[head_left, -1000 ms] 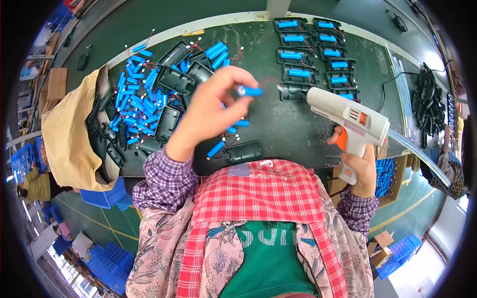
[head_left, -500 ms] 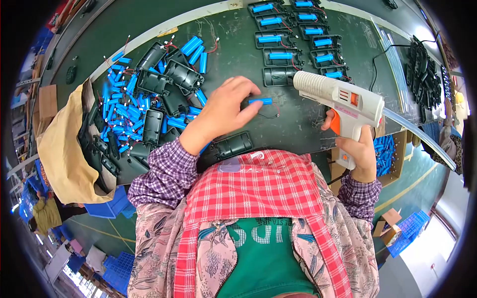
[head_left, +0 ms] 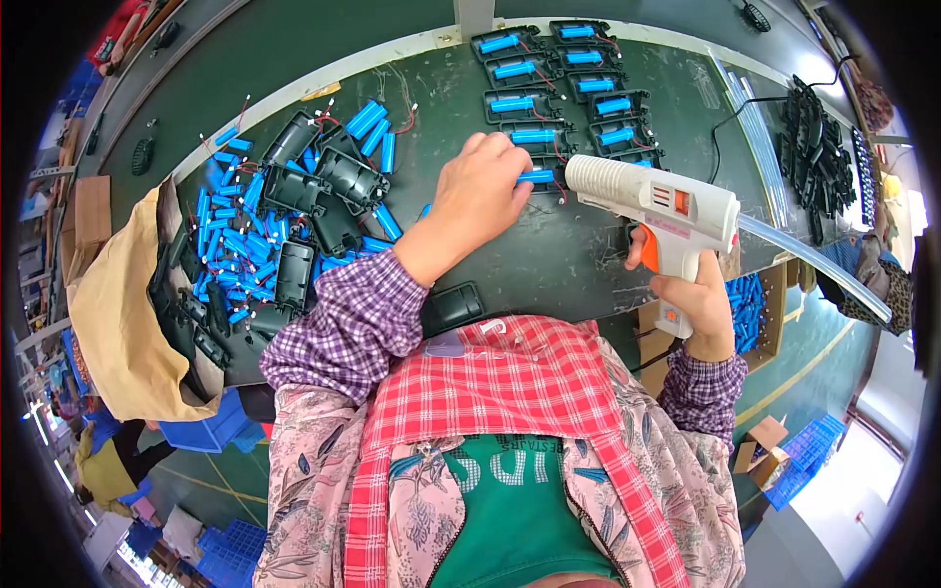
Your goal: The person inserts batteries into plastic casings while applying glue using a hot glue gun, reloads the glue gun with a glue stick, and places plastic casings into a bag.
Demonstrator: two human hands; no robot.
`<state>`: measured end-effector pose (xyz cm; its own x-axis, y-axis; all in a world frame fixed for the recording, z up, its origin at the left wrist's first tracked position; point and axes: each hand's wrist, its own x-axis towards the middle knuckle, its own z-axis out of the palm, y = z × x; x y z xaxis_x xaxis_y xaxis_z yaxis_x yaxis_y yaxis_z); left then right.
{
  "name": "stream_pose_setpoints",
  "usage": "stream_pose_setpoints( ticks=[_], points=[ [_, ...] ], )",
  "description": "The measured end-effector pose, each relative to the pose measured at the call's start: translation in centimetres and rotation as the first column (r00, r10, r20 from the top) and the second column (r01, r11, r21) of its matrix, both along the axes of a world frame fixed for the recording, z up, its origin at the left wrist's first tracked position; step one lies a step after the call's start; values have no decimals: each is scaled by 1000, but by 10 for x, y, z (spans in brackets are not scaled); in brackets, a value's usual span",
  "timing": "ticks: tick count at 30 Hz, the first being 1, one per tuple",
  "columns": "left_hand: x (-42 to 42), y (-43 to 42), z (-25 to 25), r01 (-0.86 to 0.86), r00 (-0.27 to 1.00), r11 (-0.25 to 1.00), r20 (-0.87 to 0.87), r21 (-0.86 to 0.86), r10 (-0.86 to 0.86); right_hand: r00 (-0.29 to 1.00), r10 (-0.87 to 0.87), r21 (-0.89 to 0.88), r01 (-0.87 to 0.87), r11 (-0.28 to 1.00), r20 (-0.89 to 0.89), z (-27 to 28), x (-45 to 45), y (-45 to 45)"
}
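Note:
My left hand (head_left: 482, 196) is at the nearest black case of the left column, its fingers closed on a blue battery (head_left: 536, 176) that lies in or right at that case. The case is mostly hidden behind the hand. In my right hand (head_left: 694, 294) is a white glue gun (head_left: 676, 206) with an orange trigger, its front end just right of the battery. Two columns of black cases with blue batteries (head_left: 513, 70) and red wires extend away from my hands. Closer to me, a black case (head_left: 452, 308) lies by the table edge.
Loose blue batteries (head_left: 235, 245) and black cases (head_left: 338, 176) are heaped on the left, beside a paper bag (head_left: 127, 304) of black parts. On the right are clear sticks (head_left: 760, 147), black parts (head_left: 818, 157) and a box of batteries (head_left: 747, 309). A person (head_left: 108, 465) is at far left.
My left hand has carried the battery away from me to the nearest case of the left column. The glue gun remains in my right hand. The view has shifted a little.

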<state>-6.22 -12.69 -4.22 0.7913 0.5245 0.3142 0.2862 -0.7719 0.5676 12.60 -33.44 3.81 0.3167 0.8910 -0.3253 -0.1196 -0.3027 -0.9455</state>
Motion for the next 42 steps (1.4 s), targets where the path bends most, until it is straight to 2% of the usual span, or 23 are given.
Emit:
stream_pose_setpoints(
  ticks=[8, 22, 25, 31, 33, 36, 38, 39, 42],
  points=[
    [8, -1, -8, -76, 990, 995, -124, -66, 67, 997, 79, -48, -78, 996, 17, -1, 7, 12],
    [8, -2, -5, -77, 988, 993, -142, -95, 63, 998, 61, -154, -57, 986, 24, 4, 0, -8],
    [7, -3, -9, -80, 992, 995, -101, -63, 74, 1000, 12, -127, -14, 992, -16, 3, -2, -6],
    [15, 0, -14, -103, 991, 994, -85, -42, 99, 997, 78, -63, -78, 995, -1, -10, 9, 6],
    [17, 1, -15, -121, 987, 991, -113, -52, 114, 1000, 22, 72, -21, 997, -14, -15, 7, 8],
    [3, 6, -12, -83, 994, 996, -75, -19, 82, 996, -44, 136, 54, 989, -81, -12, -2, 7],
    [-19, 21, 2, 137, 990, 991, 43, 7, -137, 994, -71, 87, 78, 993, -81, -7, -3, 2],
    [-36, 26, 15, 166, 985, 986, -44, 30, -165, 996, -60, 76, 66, 995, -71, -8, 0, -3],
    [-90, 26, 40, 233, 938, 971, -251, -58, -240, 995, -74, 70, 79, 994, -63, -9, -6, -9]
  ],
)
